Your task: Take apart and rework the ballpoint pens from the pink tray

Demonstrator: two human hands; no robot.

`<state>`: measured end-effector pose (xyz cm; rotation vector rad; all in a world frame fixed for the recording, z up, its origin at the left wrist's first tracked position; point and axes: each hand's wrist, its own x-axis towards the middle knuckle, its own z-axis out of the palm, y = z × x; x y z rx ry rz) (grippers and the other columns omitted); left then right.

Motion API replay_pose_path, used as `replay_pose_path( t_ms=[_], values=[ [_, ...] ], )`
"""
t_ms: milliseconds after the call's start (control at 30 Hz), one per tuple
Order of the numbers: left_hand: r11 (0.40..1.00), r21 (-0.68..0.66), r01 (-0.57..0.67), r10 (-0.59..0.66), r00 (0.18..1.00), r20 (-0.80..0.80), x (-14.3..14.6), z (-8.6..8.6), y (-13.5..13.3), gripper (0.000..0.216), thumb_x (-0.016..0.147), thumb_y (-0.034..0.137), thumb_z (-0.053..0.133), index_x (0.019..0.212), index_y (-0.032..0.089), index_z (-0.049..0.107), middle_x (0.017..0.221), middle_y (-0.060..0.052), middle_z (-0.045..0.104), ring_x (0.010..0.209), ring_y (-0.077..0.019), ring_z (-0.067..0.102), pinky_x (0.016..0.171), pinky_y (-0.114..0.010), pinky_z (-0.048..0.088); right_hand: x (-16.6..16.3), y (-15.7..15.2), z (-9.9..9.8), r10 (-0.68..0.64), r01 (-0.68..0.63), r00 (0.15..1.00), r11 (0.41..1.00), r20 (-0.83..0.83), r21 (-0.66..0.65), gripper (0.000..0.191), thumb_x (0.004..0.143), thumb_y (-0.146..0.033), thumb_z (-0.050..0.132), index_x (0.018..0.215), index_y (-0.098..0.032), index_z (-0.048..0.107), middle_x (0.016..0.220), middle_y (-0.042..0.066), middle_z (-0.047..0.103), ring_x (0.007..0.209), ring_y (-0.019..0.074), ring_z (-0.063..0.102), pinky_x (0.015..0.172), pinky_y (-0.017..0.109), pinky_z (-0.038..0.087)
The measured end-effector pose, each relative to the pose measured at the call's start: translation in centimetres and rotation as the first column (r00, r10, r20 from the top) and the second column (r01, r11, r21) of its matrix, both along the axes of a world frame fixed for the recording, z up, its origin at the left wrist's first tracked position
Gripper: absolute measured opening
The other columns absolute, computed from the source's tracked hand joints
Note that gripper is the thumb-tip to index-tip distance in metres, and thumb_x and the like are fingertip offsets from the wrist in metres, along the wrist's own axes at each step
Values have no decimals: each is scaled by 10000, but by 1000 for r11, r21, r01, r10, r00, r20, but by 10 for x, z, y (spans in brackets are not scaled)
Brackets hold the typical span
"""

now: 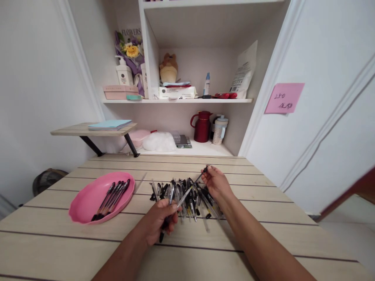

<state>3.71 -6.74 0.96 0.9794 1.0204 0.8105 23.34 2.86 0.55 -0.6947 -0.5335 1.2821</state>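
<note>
Forearms (252, 230) slant inward from the bottom edge over a slatted table (140, 259), the right one reaching farther across than the left. Left grip (164, 220) is curled with the thumb on top, closed around a clear barrel (184, 198) and a pen (172, 193); a black end juts out below the palm, though I cannot tell whether it belongs to that same pen. Right grip (216, 182) is turned inward, thumb and fingertips pinched on the black end of a thin dark rod (200, 176), which slopes down to the clear barrel's far end; whether it sits inside cannot be made out. Beneath and between both lies a loose pile of pens (191, 205), and to the left a pink dish (83, 197) holds a row of black pens (113, 199). At the back, bouquet wrapping (131, 32) reads "FLOWERS", and a pink note (284, 97) on the right carries handwritten "250" above characters too unclear to read. Print on the pump bottle (124, 76), the white packet (175, 93) and the white bag (244, 70) is too small to read.
</note>
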Motion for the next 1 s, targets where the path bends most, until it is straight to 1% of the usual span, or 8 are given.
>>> replay_pose_path(
  t_ms=[300, 400, 467, 567, 633, 700, 900, 1000],
  values=[
    [997, -28, -69, 67, 993, -96, -6, -5, 6, 291, 669, 389, 566, 805, 136, 522, 512, 42, 529, 318, -40, 409, 298, -158, 155, 29, 13, 2, -393, 419, 878, 907, 274, -43, 192, 647, -302, 586, 758, -188, 477, 545, -62, 511, 441, 60, 516, 380, 146, 385],
    [996, -30, -89, 87, 994, -74, -8, -6, 8, 286, 669, 383, 567, 808, 136, 528, 520, 40, 525, 337, -40, 415, 300, -154, 160, 23, 8, -3, -138, 207, 781, 977, 610, -45, 186, 619, -309, 594, 705, -161, 523, 527, -37, 525, 388, 70, 483, 350, 169, 336],
    [995, -26, -96, 94, 993, -68, -8, -7, 9, 275, 673, 374, 567, 803, 136, 527, 523, 39, 520, 346, -39, 415, 302, -150, 166, 12, 3, -7, 45, 36, 604, 996, 796, -84, 164, 604, -301, 599, 629, -150, 539, 496, -25, 525, 369, 76, 465, 355, 184, 318],
    [994, -13, -107, 106, 992, -69, -8, -9, 9, 263, 679, 374, 565, 794, 142, 518, 534, 39, 518, 350, -33, 406, 305, -144, 169, -2, -5, -8, 98, -55, 320, 995, 942, -85, 140, 595, -275, 598, 549, -154, 543, 469, -21, 520, 389, 77, 457, 387, 188, 314],
    [994, -5, -111, 110, 991, -72, -8, -10, 9, 254, 679, 376, 568, 773, 148, 507, 539, 40, 519, 354, -30, 405, 307, -140, 172, -8, -10, -6, 76, -79, 215, 995, 974, -60, 160, 612, -280, 583, 521, -156, 540, 462, -16, 517, 403, 74, 453, 396, 184, 306],
    [994, 0, -111, 111, 991, -76, -7, -10, 9, 246, 676, 372, 574, 755, 153, 496, 539, 42, 518, 358, -29, 405, 311, -137, 175, -11, -12, -4, 78, -88, 261, 995, 962, -57, 214, 668, -314, 533, 525, -155, 535, 471, -10, 522, 391, 68, 440, 386, 182, 297],
    [998, 10, -70, 70, 990, -121, -5, -5, 6, 245, 664, 378, 580, 721, 152, 508, 549, 27, 544, 369, -49, 435, 316, -149, 176, -19, -13, -3, 324, -276, 760, 946, 564, -171, 241, 712, -380, 524, 630, -154, 497, 498, -17, 535, 322, 35, 366, 292, 154, 191],
    [997, 40, -72, 77, 983, -169, -5, -3, 7, 256, 630, 371, 610, 712, 135, 554, 514, 23, 533, 396, -70, 461, 324, -156, 179, -10, -7, -1, 139, -100, 908, 988, 396, -117, 225, 685, -343, 576, 621, -160, 462, 489, -29, 528, 316, 24, 371, 285, 137, 220]
  ],
)
